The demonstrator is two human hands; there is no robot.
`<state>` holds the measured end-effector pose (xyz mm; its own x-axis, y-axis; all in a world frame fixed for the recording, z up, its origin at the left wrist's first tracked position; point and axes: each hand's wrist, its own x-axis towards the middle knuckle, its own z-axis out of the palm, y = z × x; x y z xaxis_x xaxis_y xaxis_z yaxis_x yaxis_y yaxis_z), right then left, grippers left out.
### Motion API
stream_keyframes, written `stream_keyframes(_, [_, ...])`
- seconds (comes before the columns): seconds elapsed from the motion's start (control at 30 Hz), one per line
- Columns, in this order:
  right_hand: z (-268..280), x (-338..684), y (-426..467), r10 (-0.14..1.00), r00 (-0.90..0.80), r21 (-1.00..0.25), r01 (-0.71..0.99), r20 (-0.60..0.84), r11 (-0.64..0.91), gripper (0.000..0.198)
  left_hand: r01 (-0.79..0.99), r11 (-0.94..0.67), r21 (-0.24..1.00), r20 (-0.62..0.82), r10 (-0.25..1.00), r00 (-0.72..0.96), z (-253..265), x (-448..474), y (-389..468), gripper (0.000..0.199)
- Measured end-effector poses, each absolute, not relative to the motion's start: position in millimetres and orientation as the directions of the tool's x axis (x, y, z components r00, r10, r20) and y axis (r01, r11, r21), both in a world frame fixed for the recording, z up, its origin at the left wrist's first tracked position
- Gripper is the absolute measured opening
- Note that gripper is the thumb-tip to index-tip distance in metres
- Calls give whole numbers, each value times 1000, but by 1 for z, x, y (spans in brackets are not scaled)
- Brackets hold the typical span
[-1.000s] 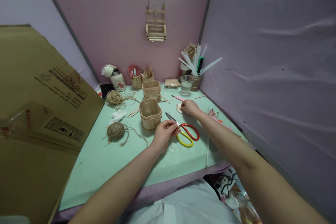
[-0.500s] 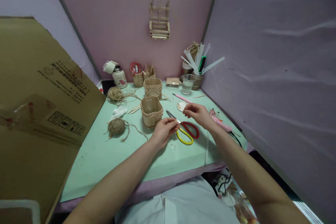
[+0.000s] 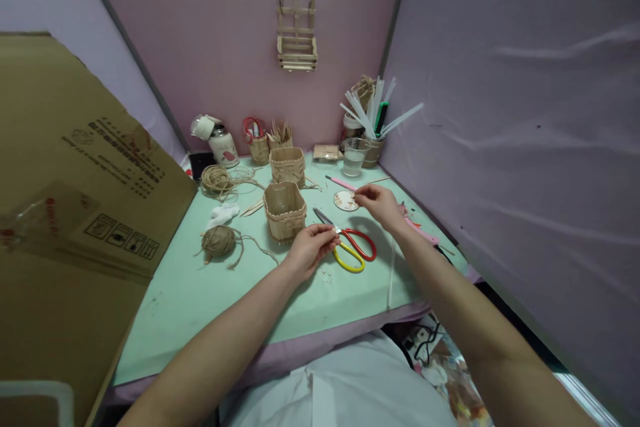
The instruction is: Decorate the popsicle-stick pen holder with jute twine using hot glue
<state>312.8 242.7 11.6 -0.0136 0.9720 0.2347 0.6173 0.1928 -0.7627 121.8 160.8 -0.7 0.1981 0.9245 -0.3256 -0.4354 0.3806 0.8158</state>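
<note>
My left hand point(image 3: 313, 250) is closed in a pinch just left of the scissors point(image 3: 356, 248), which have one red and one yellow handle. Whatever its fingertips hold is too small to make out. Above the table, my right hand point(image 3: 379, 204) pinches too, at the right edge of a round white disc point(image 3: 345, 200) with brown bits on it; its fingertips hide what they hold, if anything. A tan wooden-strip basket point(image 3: 285, 221) stands beyond my left hand, with a second basket point(image 3: 287, 165) behind it.
A twine ball point(image 3: 219, 241) and a loose twine coil point(image 3: 216, 180) lie at the left. A pink glue gun point(image 3: 423, 232) rests at the right. Behind stand a cup of water point(image 3: 353, 161) and a holder of white sticks point(image 3: 373, 150). A large cardboard box point(image 3: 75, 213) blocks the left.
My right hand has drawn slightly away from the disc, showing more of it. My left hand keeps its pinch beside the scissors. The whole view has shifted a little.
</note>
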Motion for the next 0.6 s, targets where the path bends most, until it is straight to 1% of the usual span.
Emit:
stream_keyframes(0.17, [14, 313, 297, 980, -67, -593, 788, 186, 166, 22, -425, 380, 822, -321, 925, 205, 0, 121, 160, 3])
stream_keyframes(0.27, [11, 308, 309, 984, -125, -483, 859, 124, 170, 22, -420, 388, 820, -326, 921, 213, 1, 120, 160, 3])
stream_keyframes(0.37, [9, 304, 311, 983, -159, -390, 902, 94, 183, 25, -417, 389, 822, -331, 921, 206, 2, 121, 159, 4])
stream_keyframes(0.5, [11, 297, 305, 979, -202, -317, 927, 31, 201, 20, -407, 387, 827, -342, 922, 181, 4, 122, 158, 4])
stream_keyframes(0.6, [12, 290, 299, 981, -192, -289, 939, 2, 184, 19, -412, 381, 828, -337, 925, 177, 4, 122, 159, 4])
